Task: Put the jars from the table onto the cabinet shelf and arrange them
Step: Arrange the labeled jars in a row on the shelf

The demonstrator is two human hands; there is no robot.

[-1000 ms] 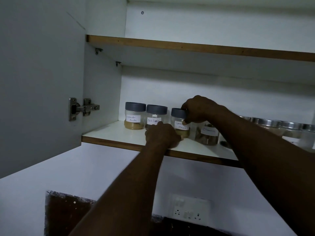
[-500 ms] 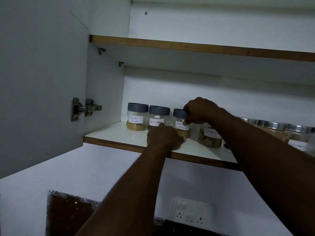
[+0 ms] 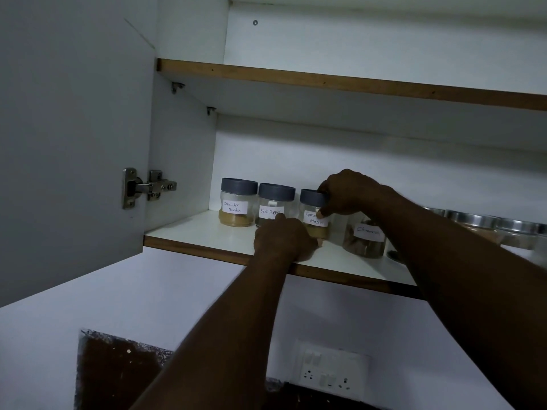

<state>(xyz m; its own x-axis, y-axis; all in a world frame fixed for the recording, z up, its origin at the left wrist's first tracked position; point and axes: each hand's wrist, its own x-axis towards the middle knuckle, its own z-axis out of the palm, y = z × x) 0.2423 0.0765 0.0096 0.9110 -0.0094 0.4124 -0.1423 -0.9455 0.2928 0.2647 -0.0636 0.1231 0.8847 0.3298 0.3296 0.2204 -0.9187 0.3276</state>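
Three grey-lidded jars stand in a row at the left of the lower cabinet shelf (image 3: 207,232): coriander powder jar (image 3: 237,202), black pepper jar (image 3: 275,202), garam masala jar (image 3: 314,213). My right hand (image 3: 350,192) grips the garam masala jar by its lid and upper side. My left hand (image 3: 284,239) curls round the base of the same jar, from the front, and covers the black pepper jar's lower part. A cinnamon jar (image 3: 367,239) stands to the right, partly behind my right forearm.
Several jars with metal lids (image 3: 470,221) stand further right on the same shelf. The open cabinet door (image 3: 74,137) with its hinge (image 3: 148,187) hangs at the left. An upper shelf (image 3: 325,81) runs above. A wall socket (image 3: 328,371) sits below.
Both hands stay on the garam masala jar, which has hardly shifted. The camera view has drifted slightly, so the shelf sits a little lower and to the right.
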